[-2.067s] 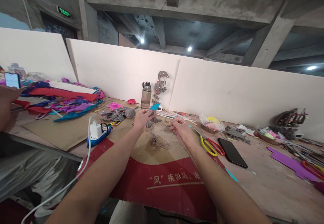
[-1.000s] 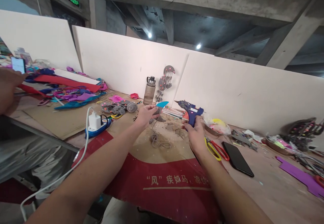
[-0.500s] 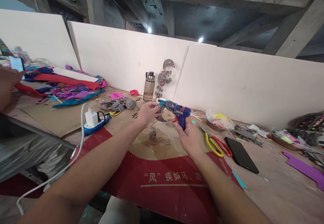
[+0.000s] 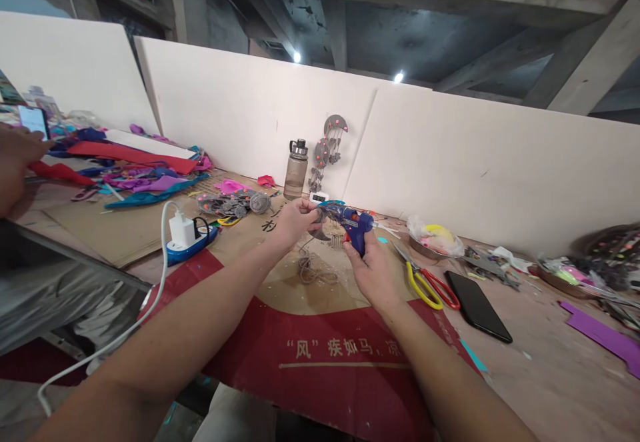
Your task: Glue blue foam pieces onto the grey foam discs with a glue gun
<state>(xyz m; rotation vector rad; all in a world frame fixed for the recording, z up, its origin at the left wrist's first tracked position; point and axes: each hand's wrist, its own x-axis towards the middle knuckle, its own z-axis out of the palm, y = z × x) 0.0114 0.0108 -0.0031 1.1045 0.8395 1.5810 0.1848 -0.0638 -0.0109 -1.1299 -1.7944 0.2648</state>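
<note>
Once the right hand (image 4: 371, 270), fingers curled, had brought the glue gun (image 4: 357, 231) to the blue scrap (image 4: 335, 202), tool faced work: the left hand (image 4: 295, 224) pinched a grey crescent (image 4: 320, 235) near the cardboard's (image 4: 345, 389) far edge.

Nozzle of glue gun (image 4: 356, 232) overlaps blue piece (image 4: 336, 202); contact unclear. Left hand (image 4: 294, 226) covers part of grey crescent (image 4: 320, 234). Right hand (image 4: 374, 270) hides lower gun handle. Right forearm (image 4: 425, 355) covers end of lettering (image 4: 333, 347). Purple sheet (image 4: 600, 335), co-worker's hand (image 4: 13, 155) cut off by side edges. Digits on white display (image 4: 319, 197) too small to read.
</note>
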